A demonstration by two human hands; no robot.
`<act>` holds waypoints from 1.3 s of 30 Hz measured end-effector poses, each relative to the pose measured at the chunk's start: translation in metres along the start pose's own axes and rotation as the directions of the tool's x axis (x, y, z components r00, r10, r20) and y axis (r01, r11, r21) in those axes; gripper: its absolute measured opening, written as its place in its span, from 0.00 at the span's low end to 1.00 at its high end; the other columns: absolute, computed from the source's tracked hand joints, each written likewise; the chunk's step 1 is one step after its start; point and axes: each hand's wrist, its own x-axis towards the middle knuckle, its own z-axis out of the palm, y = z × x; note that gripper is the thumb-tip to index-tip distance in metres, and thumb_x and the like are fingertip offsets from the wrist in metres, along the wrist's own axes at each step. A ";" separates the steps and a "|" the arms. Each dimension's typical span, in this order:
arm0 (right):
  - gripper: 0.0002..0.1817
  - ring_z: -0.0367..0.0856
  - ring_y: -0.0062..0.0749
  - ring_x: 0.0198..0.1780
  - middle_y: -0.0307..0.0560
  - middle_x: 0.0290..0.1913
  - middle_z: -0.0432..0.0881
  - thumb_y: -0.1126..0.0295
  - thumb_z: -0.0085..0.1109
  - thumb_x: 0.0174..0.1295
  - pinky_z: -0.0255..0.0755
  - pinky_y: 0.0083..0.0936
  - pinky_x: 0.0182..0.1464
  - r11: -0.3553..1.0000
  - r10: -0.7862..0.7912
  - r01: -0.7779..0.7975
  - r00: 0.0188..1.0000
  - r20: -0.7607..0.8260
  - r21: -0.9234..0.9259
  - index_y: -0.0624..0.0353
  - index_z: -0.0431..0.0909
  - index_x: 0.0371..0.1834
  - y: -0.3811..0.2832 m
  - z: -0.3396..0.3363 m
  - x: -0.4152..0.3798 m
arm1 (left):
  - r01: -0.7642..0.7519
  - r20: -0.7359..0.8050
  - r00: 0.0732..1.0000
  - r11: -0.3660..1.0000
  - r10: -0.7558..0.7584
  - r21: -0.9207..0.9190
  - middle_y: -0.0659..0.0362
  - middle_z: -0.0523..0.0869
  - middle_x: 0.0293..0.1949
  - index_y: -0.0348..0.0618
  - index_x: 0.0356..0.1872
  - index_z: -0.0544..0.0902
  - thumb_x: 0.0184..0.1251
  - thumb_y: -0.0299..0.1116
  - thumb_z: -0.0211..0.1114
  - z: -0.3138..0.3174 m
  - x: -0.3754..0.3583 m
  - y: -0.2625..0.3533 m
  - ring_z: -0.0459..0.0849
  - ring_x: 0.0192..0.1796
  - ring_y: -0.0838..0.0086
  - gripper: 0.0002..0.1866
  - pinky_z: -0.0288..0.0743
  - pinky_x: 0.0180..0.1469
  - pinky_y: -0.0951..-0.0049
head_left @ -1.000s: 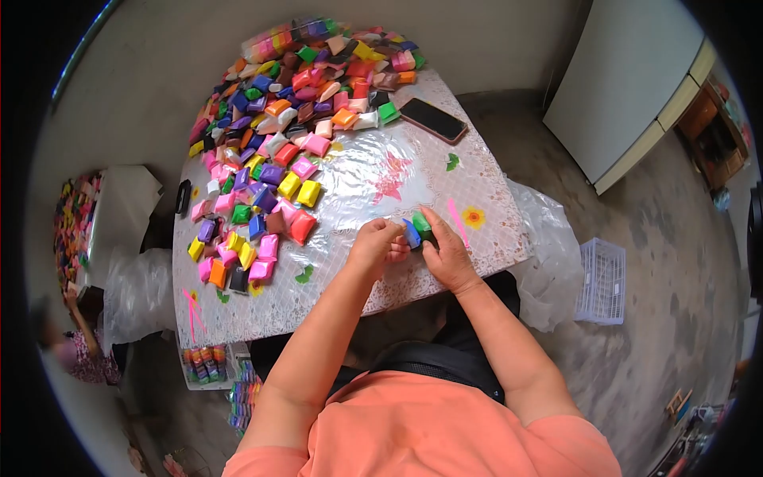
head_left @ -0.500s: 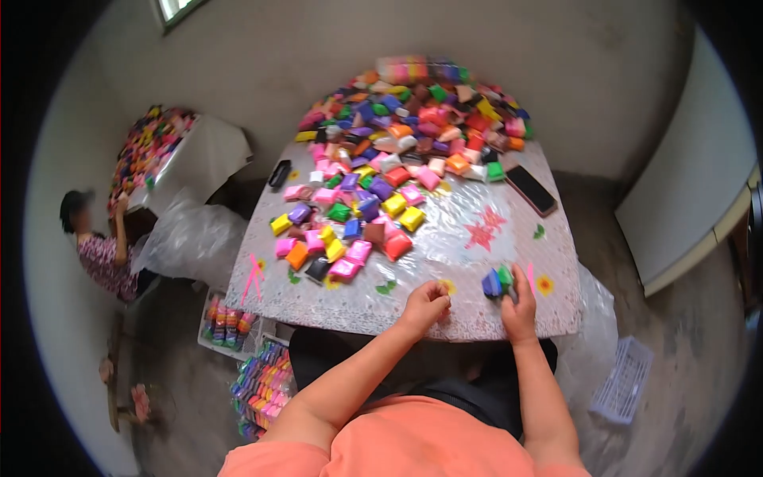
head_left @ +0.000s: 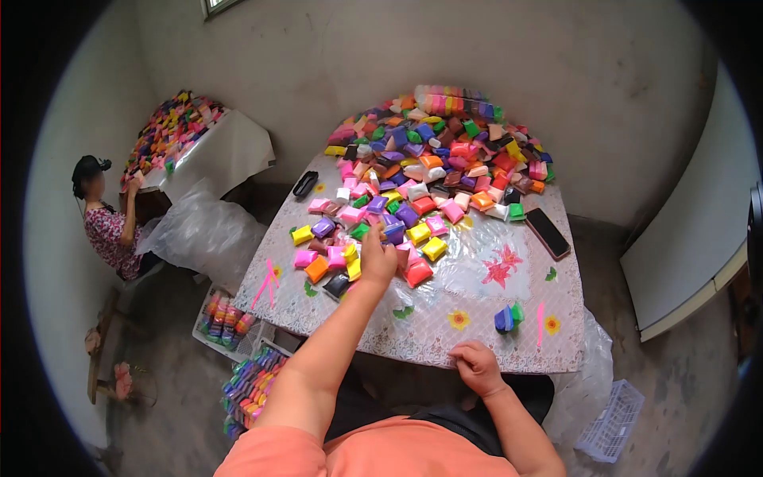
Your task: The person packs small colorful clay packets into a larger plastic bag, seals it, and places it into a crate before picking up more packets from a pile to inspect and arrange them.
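My left hand reaches into the near part of the loose packets, fingers stretched over them. Its fingertips are right by a blue packet and a green packet, and the hand covers part of what lies under it. My right hand is curled closed at the table's front edge, with nothing showing in it. Just beyond it, a blue packet and a green packet stand pressed together on the tablecloth. A pink strip lies to their right.
A large heap of coloured packets covers the table's far side. A phone lies at right, a black object at left. Crates of packets stand on the floor. Another person works at a second heaped table.
My left hand has moved forward from the table's front into the packets. My right hand has let go of the blue and green packets and drawn back to the edge. The view has shifted.
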 end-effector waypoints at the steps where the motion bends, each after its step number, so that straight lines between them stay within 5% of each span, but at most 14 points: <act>1: 0.11 0.83 0.43 0.41 0.48 0.38 0.83 0.83 0.61 0.49 0.77 0.32 0.43 1.000 0.008 -0.008 1.000 -0.009 -0.009 0.57 0.84 0.35 -0.001 0.001 0.002 | -0.061 -0.010 0.998 0.994 0.062 0.094 0.48 0.80 0.48 0.40 0.53 0.75 0.56 0.24 0.64 0.003 0.014 -0.005 0.80 0.51 0.56 0.21 0.76 0.53 0.62; 5: 0.11 0.83 0.43 0.41 0.48 0.37 0.84 0.82 0.61 0.49 0.78 0.31 0.44 0.999 0.047 -0.047 0.998 -0.031 0.007 0.58 0.84 0.35 0.003 0.002 0.000 | -0.070 0.154 0.988 0.926 0.013 0.371 0.44 0.76 0.55 0.44 0.60 0.75 0.57 0.27 0.67 0.013 0.043 -0.009 0.77 0.57 0.48 0.26 0.72 0.61 0.55; 6: 0.10 0.83 0.43 0.41 0.48 0.37 0.84 0.82 0.61 0.49 0.78 0.31 0.44 0.999 0.050 -0.050 0.998 -0.029 0.022 0.58 0.84 0.35 0.005 0.001 0.001 | -0.084 0.173 0.985 0.899 0.009 0.430 0.44 0.80 0.51 0.43 0.54 0.80 0.56 0.29 0.68 0.014 0.045 -0.009 0.80 0.54 0.50 0.22 0.74 0.59 0.56; 9: 0.10 0.83 0.43 0.40 0.48 0.37 0.84 0.82 0.61 0.49 0.78 0.31 0.44 0.999 0.046 -0.046 0.998 -0.041 0.014 0.58 0.83 0.35 0.004 0.001 0.002 | 0.078 0.332 0.912 0.899 -0.239 0.432 0.44 0.84 0.46 0.40 0.46 0.83 0.54 0.30 0.70 0.012 0.053 -0.013 0.84 0.50 0.53 0.17 0.76 0.57 0.56; 14: 0.10 0.83 0.44 0.41 0.49 0.38 0.84 0.82 0.61 0.49 0.78 0.32 0.44 0.998 0.064 -0.063 0.998 -0.028 0.023 0.58 0.83 0.34 0.002 0.000 0.003 | 0.176 0.270 0.940 0.975 -0.208 0.139 0.45 0.87 0.31 0.38 0.29 0.86 0.53 0.28 0.67 0.001 0.065 -0.053 0.87 0.36 0.51 0.05 0.80 0.42 0.57; 18: 0.10 0.83 0.44 0.41 0.49 0.38 0.84 0.81 0.61 0.49 0.78 0.32 0.43 0.999 0.052 -0.052 0.998 -0.036 0.001 0.58 0.83 0.34 0.005 0.000 0.003 | 0.113 0.228 0.927 0.800 -0.299 0.590 0.43 0.87 0.41 0.40 0.37 0.86 0.55 0.28 0.63 -0.040 0.088 -0.026 0.86 0.46 0.48 0.10 0.78 0.50 0.53; 21: 0.10 0.83 0.44 0.41 0.49 0.38 0.84 0.81 0.62 0.49 0.78 0.32 0.43 0.998 0.066 -0.066 0.997 -0.035 -0.012 0.57 0.83 0.34 0.003 0.000 0.005 | 0.043 0.171 0.971 0.827 -0.167 0.561 0.43 0.86 0.43 0.40 0.42 0.85 0.56 0.28 0.62 -0.041 0.101 -0.001 0.84 0.49 0.48 0.12 0.76 0.53 0.52; 25: 0.10 0.83 0.44 0.41 0.49 0.38 0.84 0.81 0.62 0.49 0.78 0.32 0.43 0.997 0.080 -0.081 0.996 -0.039 -0.014 0.57 0.83 0.34 0.002 0.000 0.006 | -0.118 0.280 0.960 0.908 0.001 0.402 0.44 0.86 0.45 0.41 0.45 0.83 0.58 0.30 0.63 0.007 0.114 -0.007 0.83 0.50 0.48 0.14 0.76 0.55 0.54; 32: 0.09 0.83 0.44 0.41 0.49 0.38 0.84 0.81 0.62 0.50 0.78 0.32 0.44 0.994 0.105 -0.106 0.994 -0.031 -0.004 0.58 0.83 0.34 0.001 0.001 0.008 | -0.208 0.419 0.897 0.702 -0.142 0.681 0.48 0.83 0.54 0.47 0.63 0.72 0.57 0.35 0.69 0.075 0.107 0.010 0.79 0.59 0.52 0.30 0.72 0.61 0.53; 39: 0.09 0.83 0.44 0.41 0.49 0.37 0.84 0.81 0.62 0.50 0.78 0.33 0.45 0.995 0.101 -0.102 0.995 -0.020 -0.018 0.58 0.83 0.35 0.002 0.000 0.006 | -0.215 0.437 0.898 0.822 -0.045 0.527 0.48 0.82 0.49 0.42 0.47 0.82 0.51 0.30 0.72 0.082 0.109 -0.003 0.80 0.54 0.52 0.19 0.75 0.58 0.60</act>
